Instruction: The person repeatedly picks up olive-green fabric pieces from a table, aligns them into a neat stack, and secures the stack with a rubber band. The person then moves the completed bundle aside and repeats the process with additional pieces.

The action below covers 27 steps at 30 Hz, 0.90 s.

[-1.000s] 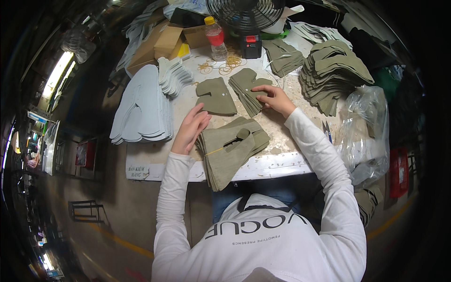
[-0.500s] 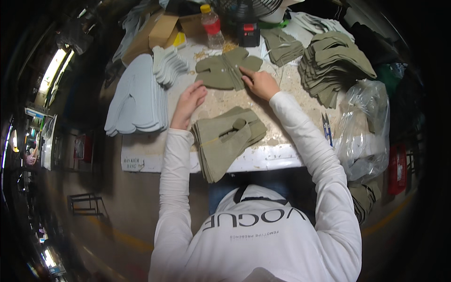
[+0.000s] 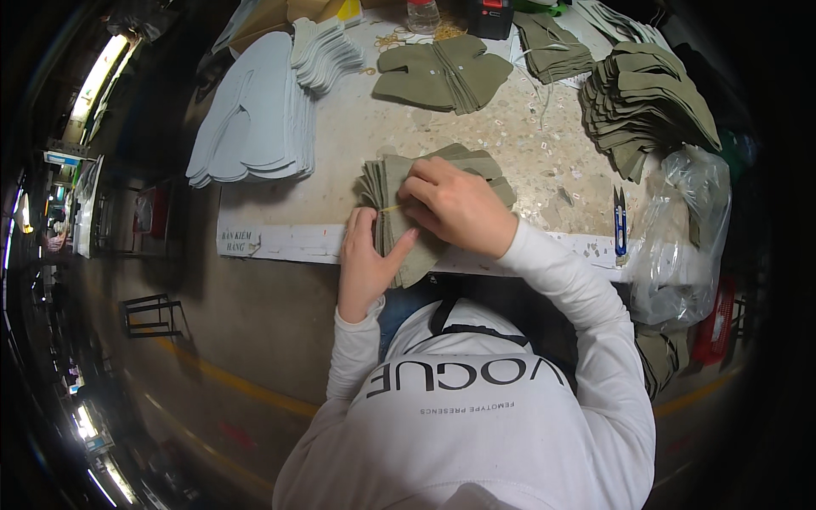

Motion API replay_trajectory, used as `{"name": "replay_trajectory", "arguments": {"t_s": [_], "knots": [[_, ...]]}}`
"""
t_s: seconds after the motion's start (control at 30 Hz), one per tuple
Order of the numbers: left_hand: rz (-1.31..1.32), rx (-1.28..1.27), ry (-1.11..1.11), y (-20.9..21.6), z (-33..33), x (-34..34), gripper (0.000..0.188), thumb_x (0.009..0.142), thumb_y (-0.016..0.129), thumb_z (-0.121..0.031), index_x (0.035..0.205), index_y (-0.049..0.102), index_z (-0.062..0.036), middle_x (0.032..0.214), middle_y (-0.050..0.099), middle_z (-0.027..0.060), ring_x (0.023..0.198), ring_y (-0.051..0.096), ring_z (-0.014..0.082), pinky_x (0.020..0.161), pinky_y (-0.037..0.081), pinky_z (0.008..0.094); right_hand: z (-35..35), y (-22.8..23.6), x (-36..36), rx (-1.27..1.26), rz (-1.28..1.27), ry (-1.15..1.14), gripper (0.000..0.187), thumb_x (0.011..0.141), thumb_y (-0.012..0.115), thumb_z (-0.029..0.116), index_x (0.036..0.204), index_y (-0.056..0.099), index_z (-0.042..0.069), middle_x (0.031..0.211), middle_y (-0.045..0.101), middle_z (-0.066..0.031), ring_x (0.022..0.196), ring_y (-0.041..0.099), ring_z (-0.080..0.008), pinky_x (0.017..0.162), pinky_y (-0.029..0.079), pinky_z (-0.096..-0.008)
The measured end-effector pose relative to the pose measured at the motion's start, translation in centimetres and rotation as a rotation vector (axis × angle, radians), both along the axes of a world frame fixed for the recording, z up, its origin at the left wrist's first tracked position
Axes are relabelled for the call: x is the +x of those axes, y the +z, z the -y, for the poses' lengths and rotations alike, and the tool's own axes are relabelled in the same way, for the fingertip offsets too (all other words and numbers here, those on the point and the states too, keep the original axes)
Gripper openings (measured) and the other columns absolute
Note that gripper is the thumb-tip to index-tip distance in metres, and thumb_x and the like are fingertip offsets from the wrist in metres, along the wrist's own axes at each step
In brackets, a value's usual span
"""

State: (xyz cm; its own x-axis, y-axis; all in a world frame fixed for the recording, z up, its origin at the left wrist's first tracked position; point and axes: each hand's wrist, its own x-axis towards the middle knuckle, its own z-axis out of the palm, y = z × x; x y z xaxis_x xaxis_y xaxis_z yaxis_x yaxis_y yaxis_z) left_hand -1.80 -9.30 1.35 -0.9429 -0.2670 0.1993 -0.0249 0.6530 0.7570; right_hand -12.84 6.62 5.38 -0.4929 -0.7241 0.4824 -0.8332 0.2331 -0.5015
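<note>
A banded bundle of olive cut fabric pieces (image 3: 418,265) lies at the table's near edge, its lower tip hanging over. My left hand (image 3: 367,255) grips its left side, thumb on top and fingers around the far edge. My right hand (image 3: 455,200) is closed over the top of the bundle, its fingertips bent down at the thin yellow rubber band (image 3: 390,208) that crosses the pieces. The fingertips are partly hidden behind the hand. Beyond, a fanned stack of olive fabric pieces (image 3: 442,75) lies flat on the table, apart from both hands.
Light grey fabric stacks (image 3: 255,119) stand at the left. Olive stacks (image 3: 646,93) lie at the far right. Blue-handled thread snips (image 3: 620,225) and a clear plastic bag (image 3: 680,238) are on the right. A bottle (image 3: 422,15) and loose rubber bands (image 3: 393,39) sit at the back.
Both hands have come back from the far olive stack to the near banded bundle. My left hand now grips its side, and my right hand has closed at the band. The view has shifted toward me.
</note>
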Motion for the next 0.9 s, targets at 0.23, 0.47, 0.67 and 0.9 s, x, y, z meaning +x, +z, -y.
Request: {"name": "replay_trajectory", "arguments": {"t_s": [0.23,0.47,0.67,0.9], "knots": [[-0.047,0.438,-0.123,-0.7,-0.2,-1.8,0.064,0.073,0.081,-0.02,0.122,0.045,0.0013,0.107,0.061,0.0204,0.095,0.062,0.0347,0.083,0.049,0.0393,-1.4,0.6,0.9,-0.041,0.266,0.086,0.018,0.079,0.067,0.014,0.088,0.056,0.005,0.086,0.058,-0.0131,0.076,0.062,-0.0346,0.064,0.05,-0.0422],[0.046,0.306,-0.274,1.5,-0.7,-1.9,0.065,0.075,0.079,-0.009,0.13,0.045,-0.0003,0.113,0.063,0.0117,0.105,0.061,0.0194,0.092,0.047,0.033,-2.7,1.9,1.3,0.301,0.237,-0.085,0.017,0.08,0.07,0.019,0.089,0.059,0.009,0.08,0.065,-0.0096,0.076,0.064,-0.0326,0.064,0.05,-0.0429],[0.015,0.256,-0.174,1.2,-1.4,-1.7,0.062,0.074,0.08,-0.016,0.123,0.047,0.0007,0.104,0.066,0.0186,0.095,0.065,0.0315,0.081,0.051,0.0387,-2.5,0.4,1.4,0.053,-0.031,-0.014,0.019,0.075,0.072,0.015,0.09,0.062,0.008,0.086,0.06,-0.0045,0.086,0.059,-0.0277,0.065,0.052,-0.0391],[-0.077,0.116,-0.11,0.9,-2.1,-1.3,0.073,0.071,0.08,-0.02,0.129,0.042,0.0028,0.095,0.067,0.0233,0.087,0.067,0.0414,0.071,0.052,0.0457,-3.0,1.2,1.9,0.084,0.417,0.11,0.014,0.077,0.068,0.015,0.086,0.062,0.005,0.074,0.064,-0.0107,0.071,0.064,-0.033,0.063,0.05,-0.0429]]}}
